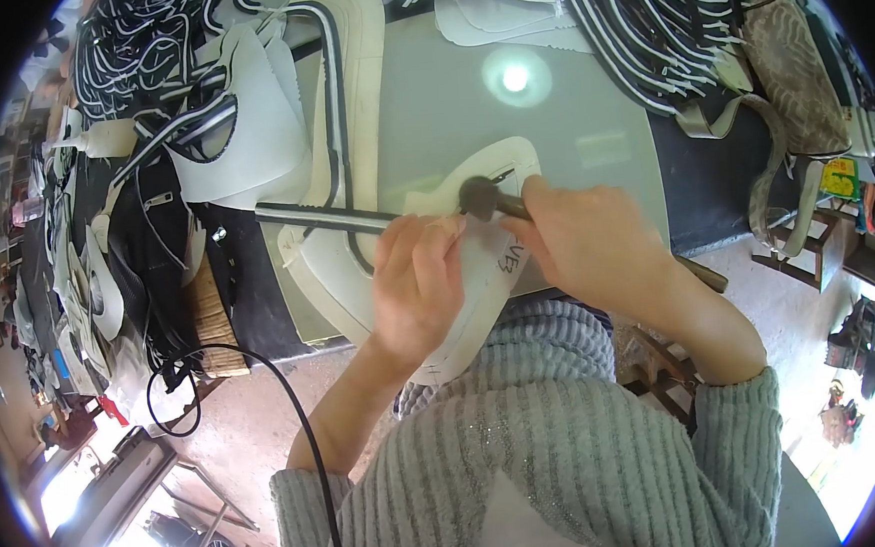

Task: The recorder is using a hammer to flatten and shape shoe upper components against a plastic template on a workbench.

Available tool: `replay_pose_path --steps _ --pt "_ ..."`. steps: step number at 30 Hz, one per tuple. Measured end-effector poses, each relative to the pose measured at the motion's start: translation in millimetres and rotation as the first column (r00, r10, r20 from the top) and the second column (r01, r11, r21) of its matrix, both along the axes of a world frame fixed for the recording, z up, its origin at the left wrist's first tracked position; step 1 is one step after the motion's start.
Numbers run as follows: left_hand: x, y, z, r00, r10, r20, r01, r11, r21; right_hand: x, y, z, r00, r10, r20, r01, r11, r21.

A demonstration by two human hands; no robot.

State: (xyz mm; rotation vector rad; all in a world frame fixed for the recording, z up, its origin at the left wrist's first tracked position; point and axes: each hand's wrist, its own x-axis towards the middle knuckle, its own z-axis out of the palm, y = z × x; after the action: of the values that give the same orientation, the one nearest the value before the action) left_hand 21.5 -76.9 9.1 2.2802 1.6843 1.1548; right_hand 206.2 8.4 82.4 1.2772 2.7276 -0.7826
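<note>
My right hand [590,229] is closed round the wooden handle of a hammer [479,201]; the handle's far end shows beyond my forearm. The dark hammer head is just right of my left fingertips, over a pale template [492,260] with hand-drawn marks. Fingers pinched, my left hand [418,280] holds a black-and-white striped strip [319,216] near its right end. What lies right under the hammer head is hidden. Beneath my left hand, a larger cream curved template [358,88] reaches up the table, with more striped strip along it.
The grey-green table mat [427,104] reflects a round light. Bundles of striped strips [633,31] lie at the back right and back left [138,46]. White panels [249,135] and a glue bottle [109,139] are at left. A black cable [284,383] crosses by my left arm.
</note>
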Motion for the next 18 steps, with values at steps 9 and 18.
replay_pose_path --steps 9,18 --pt "-14 1 18 0.999 0.050 -0.023 -0.053 0.980 -0.190 4 -6 -15 0.999 -0.021 0.036 0.019 0.998 0.065" --pt "-37 35 78 0.989 0.074 0.126 0.018 0.795 -0.606 2 -5 -11 1.000 -0.028 -0.004 0.028 0.996 0.084"
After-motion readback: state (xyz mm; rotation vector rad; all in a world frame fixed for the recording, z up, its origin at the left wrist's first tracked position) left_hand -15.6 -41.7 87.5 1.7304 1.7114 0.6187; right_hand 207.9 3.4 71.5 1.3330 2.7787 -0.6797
